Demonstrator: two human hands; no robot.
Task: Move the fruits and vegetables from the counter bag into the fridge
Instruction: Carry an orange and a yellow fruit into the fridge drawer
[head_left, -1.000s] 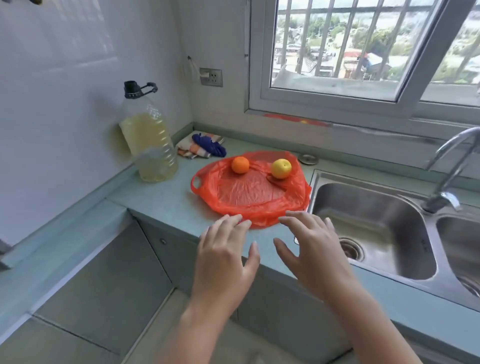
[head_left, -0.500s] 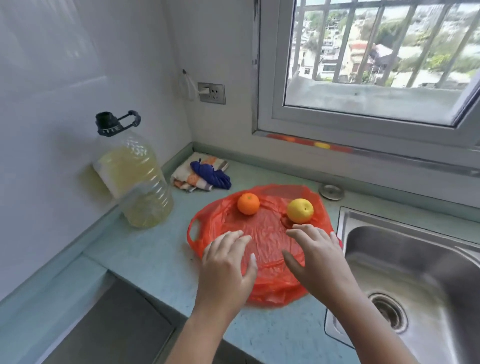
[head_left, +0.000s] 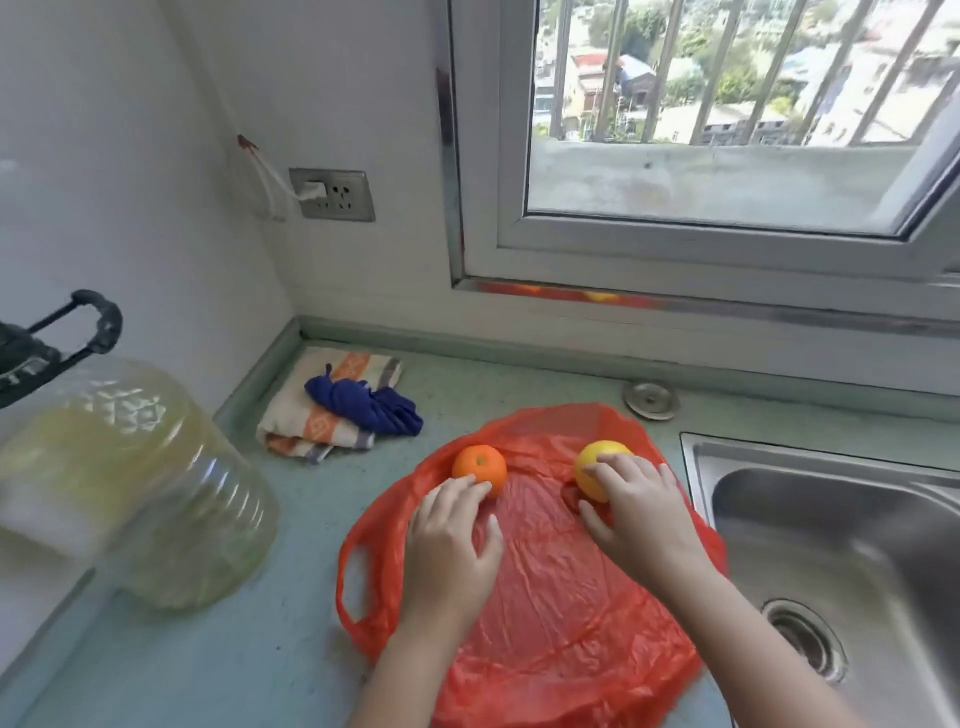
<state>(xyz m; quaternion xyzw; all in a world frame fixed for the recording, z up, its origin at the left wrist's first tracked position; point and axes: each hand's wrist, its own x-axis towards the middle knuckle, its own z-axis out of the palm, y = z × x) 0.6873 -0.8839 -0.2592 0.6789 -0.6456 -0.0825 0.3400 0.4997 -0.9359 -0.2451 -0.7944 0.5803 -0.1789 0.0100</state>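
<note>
A red plastic bag (head_left: 550, 613) lies flat on the green counter. On its far part sit an orange (head_left: 480, 466) at the left and a yellow fruit (head_left: 592, 467) at the right. My left hand (head_left: 449, 545) hovers over the bag with straight fingers, its fingertips touching the near side of the orange. My right hand (head_left: 631, 512) lies over the yellow fruit, fingers spread across its top and near side, thumb below it. The fridge is not in view.
A large bottle of yellow liquid (head_left: 135, 499) with a black handle stands at the left. Folded cloths (head_left: 332, 410) lie in the back corner. A steel sink (head_left: 841, 561) is to the right, a metal plug (head_left: 652, 400) behind the bag, a wall socket (head_left: 332, 195) above.
Both hands have moved forward over the bag; the left now touches the orange and the right covers the yellow fruit. The camera has come closer to the counter.
</note>
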